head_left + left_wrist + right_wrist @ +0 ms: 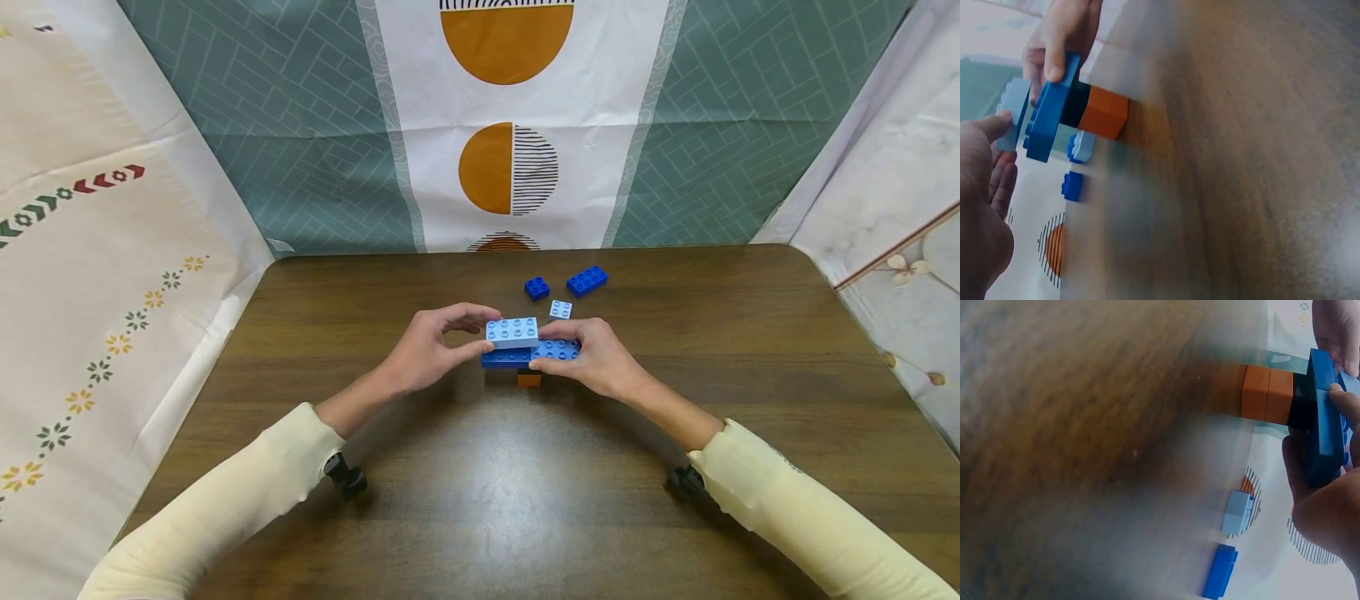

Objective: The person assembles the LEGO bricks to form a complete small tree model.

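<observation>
My left hand (422, 348) pinches a light blue eight-stud brick (512, 335) between thumb and fingers. It is just over the left one of two blue bricks (504, 360), and a narrow gap shows between them in the left wrist view. The blue bricks sit end to end on a black brick (1301, 401), which tops two stacked orange bricks (1267, 394) on the table. My right hand (603, 360) grips the right blue brick (561, 349), thumb on the near side. The fingers behind it are partly hidden.
Behind the stack lie a small blue brick (537, 288), a longer blue brick (587, 281) and a small light blue brick (560, 309). The wooden table (510, 500) ends at the back against a patterned cloth (330, 150).
</observation>
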`<state>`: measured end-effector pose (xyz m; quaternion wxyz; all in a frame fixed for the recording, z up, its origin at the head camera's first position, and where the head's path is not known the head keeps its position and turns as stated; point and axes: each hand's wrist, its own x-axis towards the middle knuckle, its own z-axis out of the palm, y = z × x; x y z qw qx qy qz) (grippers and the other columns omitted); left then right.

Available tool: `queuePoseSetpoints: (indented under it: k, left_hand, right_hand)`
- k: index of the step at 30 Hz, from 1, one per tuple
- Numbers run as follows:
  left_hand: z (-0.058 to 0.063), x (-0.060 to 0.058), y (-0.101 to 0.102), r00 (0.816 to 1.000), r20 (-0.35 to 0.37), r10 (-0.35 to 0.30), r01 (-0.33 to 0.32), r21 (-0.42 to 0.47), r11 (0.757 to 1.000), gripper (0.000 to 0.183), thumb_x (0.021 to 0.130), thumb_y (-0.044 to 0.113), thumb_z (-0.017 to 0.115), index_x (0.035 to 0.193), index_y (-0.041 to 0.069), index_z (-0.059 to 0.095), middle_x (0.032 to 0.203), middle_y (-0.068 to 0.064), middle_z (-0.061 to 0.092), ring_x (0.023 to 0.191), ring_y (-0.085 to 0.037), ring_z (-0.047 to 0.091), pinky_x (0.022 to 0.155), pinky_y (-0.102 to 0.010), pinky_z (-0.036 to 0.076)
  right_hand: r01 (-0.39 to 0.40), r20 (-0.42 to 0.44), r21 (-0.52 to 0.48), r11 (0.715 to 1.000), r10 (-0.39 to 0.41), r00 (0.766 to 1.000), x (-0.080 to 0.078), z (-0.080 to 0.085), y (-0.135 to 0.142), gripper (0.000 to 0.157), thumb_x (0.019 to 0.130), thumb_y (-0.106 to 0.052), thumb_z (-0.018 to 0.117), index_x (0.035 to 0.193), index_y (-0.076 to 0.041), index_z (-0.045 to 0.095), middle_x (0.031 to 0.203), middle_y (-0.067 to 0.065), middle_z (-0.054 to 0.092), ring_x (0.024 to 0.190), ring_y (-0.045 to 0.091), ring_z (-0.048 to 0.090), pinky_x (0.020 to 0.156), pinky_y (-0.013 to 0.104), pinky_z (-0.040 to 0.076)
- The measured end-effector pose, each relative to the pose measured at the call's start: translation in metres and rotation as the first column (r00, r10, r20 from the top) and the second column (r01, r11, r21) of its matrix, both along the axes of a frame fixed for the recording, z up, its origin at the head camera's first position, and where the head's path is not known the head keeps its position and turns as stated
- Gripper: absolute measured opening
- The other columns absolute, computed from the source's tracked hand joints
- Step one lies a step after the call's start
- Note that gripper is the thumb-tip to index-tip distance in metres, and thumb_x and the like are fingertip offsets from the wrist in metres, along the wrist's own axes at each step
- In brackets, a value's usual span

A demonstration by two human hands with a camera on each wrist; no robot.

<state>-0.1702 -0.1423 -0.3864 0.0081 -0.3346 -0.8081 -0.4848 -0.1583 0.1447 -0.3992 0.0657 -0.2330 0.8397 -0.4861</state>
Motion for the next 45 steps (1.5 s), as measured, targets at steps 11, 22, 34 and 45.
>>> queuePoseSetpoints:
  k: [11,22,34,45]
  left_hand:
    - [-0.0019,0.0069,0.0030,1.000,0.006,-0.026,0.026,-0.045,0.999,0.036,0.096,0.012,0.082,0.131,0.009,0.073,0.128,0.000,0.074,0.110,-0.016,0.070,0.101,-0.037,0.056]
    - [-0.0024,0.0051,0.0037,0.998,-0.047,-0.049,0.046,-0.068,0.997,0.037,0.096,0.013,0.082,0.131,0.008,0.073,0.129,-0.001,0.074,0.109,-0.015,0.070,0.099,-0.035,0.057]
    - [-0.0017,0.0042,0.0045,0.997,-0.064,-0.046,0.039,-0.107,0.994,0.037,0.096,0.013,0.082,0.132,0.008,0.072,0.128,0.000,0.074,0.108,-0.012,0.070,0.098,-0.032,0.057]
    - [-0.0028,0.0039,0.0045,0.996,-0.071,-0.048,0.041,-0.096,0.995,0.037,0.096,0.013,0.082,0.131,0.008,0.072,0.126,-0.001,0.074,0.106,-0.012,0.070,0.097,-0.033,0.058]
  right_hand:
    - [0.014,-0.003,-0.013,1.000,-0.014,1.000,0.0004,-0.0013,-0.0004,0.047,0.089,-0.013,0.089,0.129,0.002,0.070,0.122,0.016,0.076,0.113,0.028,0.073,0.093,0.039,0.061]
    - [0.006,0.001,-0.016,1.000,-0.006,1.000,0.0002,-0.0037,0.0012,0.047,0.089,-0.015,0.089,0.130,0.000,0.071,0.123,0.015,0.075,0.105,0.025,0.071,0.088,0.031,0.059]
    - [-0.003,-0.012,-0.067,0.998,0.003,1.000,0.0011,-0.0067,0.0073,0.049,0.090,-0.015,0.088,0.134,-0.004,0.071,0.133,0.015,0.070,0.106,0.027,0.066,0.087,0.028,0.056]
    - [-0.030,-0.062,-0.181,0.983,0.019,0.998,0.0011,-0.0011,0.0053,0.037,0.096,-0.011,0.081,0.133,-0.009,0.076,0.129,0.006,0.075,0.115,0.024,0.067,0.088,0.029,0.058]
